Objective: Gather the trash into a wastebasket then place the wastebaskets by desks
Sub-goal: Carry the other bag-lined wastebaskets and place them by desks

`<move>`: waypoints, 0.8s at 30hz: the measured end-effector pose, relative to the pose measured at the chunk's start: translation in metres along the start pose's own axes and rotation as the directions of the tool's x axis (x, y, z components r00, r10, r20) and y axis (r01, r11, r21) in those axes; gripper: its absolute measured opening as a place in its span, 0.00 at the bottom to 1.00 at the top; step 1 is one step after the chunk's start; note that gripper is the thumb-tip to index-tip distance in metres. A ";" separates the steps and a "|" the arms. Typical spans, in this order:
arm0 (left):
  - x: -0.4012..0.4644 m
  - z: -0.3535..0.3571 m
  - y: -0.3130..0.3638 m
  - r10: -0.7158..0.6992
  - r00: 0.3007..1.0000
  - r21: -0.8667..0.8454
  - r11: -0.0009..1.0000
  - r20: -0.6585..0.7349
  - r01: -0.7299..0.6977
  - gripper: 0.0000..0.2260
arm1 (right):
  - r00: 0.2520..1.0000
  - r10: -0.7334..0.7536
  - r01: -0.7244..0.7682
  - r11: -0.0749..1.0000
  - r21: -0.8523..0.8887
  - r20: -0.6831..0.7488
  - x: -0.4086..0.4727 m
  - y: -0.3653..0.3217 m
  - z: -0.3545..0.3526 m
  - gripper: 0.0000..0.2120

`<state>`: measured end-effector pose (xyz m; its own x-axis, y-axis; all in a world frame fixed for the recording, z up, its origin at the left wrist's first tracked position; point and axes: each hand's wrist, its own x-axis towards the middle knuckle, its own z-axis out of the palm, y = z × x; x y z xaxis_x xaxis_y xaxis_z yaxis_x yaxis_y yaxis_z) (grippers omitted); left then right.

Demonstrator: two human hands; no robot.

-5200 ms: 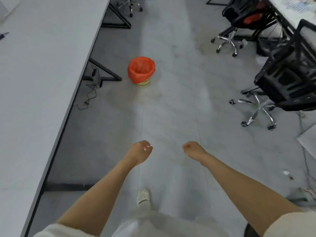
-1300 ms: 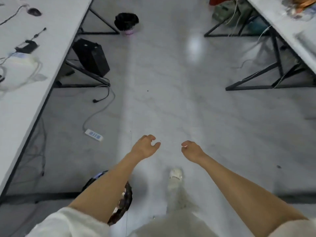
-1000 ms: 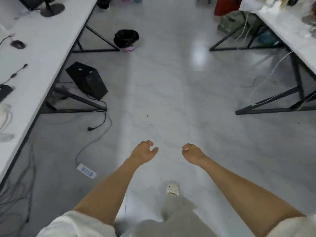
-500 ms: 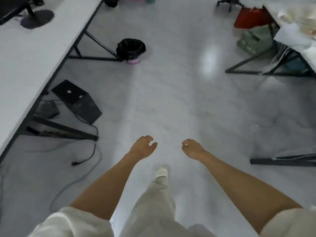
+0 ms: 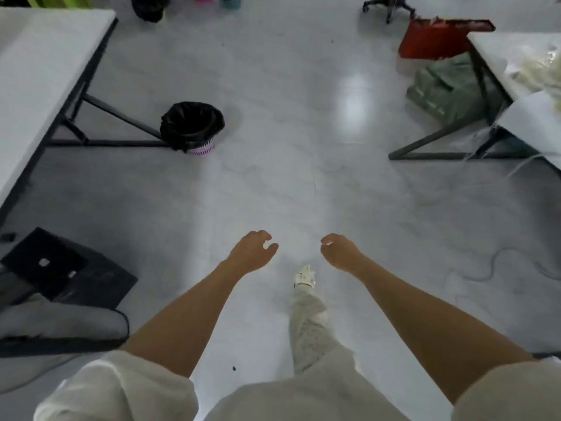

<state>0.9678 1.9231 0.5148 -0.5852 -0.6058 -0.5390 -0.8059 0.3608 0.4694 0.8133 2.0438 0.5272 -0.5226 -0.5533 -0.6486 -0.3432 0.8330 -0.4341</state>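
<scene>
A pink wastebasket lined with a black bag [image 5: 192, 126] stands on the floor ahead and to the left, beside the foot of the left desk [image 5: 42, 74]. Both my arms reach forward over the aisle. My left hand [image 5: 252, 252] is empty, its fingers loosely curled and apart. My right hand [image 5: 340, 252] is also empty, fingers bent inward, with nothing in it. Both hands are well short of the wastebasket. One white shoe [image 5: 304, 275] steps forward between them.
A black box [image 5: 66, 268] lies on the floor at the lower left. A second desk [image 5: 516, 56] at the right carries papers, with a green bag [image 5: 446, 86] and a red bin [image 5: 437, 41] by its black frame. A cable [image 5: 504, 265] lies on the right floor.
I have walked forward down the aisle. The black-lined wastebasket is nearer and lower in view, and the black box has slid to the lower left. Both hands stay empty.
</scene>
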 end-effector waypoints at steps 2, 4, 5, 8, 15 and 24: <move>0.059 -0.028 0.018 -0.025 1.000 -0.020 0.999 0.001 0.025 0.19 | 1.000 -0.002 0.002 1.000 0.003 0.017 0.061 -0.019 -0.031 0.18; 0.116 -0.061 0.036 -0.068 0.998 -0.026 0.997 0.004 0.068 0.18 | 0.999 0.005 -0.005 1.000 -0.012 0.043 0.121 -0.043 -0.065 0.19; 0.133 -0.072 0.043 -0.077 0.997 -0.021 0.997 0.000 0.077 0.18 | 0.999 0.005 -0.004 1.000 -0.014 0.049 0.139 -0.052 -0.076 0.19; 0.198 -0.121 0.058 -0.122 0.992 -0.061 0.991 -0.035 0.120 0.18 | 0.996 -0.007 0.012 0.998 -0.064 0.084 0.199 -0.099 -0.121 0.18; 0.346 -0.223 0.057 -0.246 0.969 -0.139 0.959 0.017 0.245 0.17 | 0.986 -0.061 0.075 0.993 -0.092 0.154 0.356 -0.221 -0.196 0.18; 0.610 -0.405 0.056 -0.203 0.978 -0.174 0.965 -0.038 0.194 0.19 | 0.991 -0.074 0.088 0.988 -0.128 0.107 0.580 -0.406 -0.304 0.19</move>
<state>0.6021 1.2867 0.4961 -0.4054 -0.6930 -0.5962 -0.8758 0.1073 0.4707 0.4125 1.3853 0.5168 -0.4089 -0.6109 -0.6779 -0.4849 0.7748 -0.4057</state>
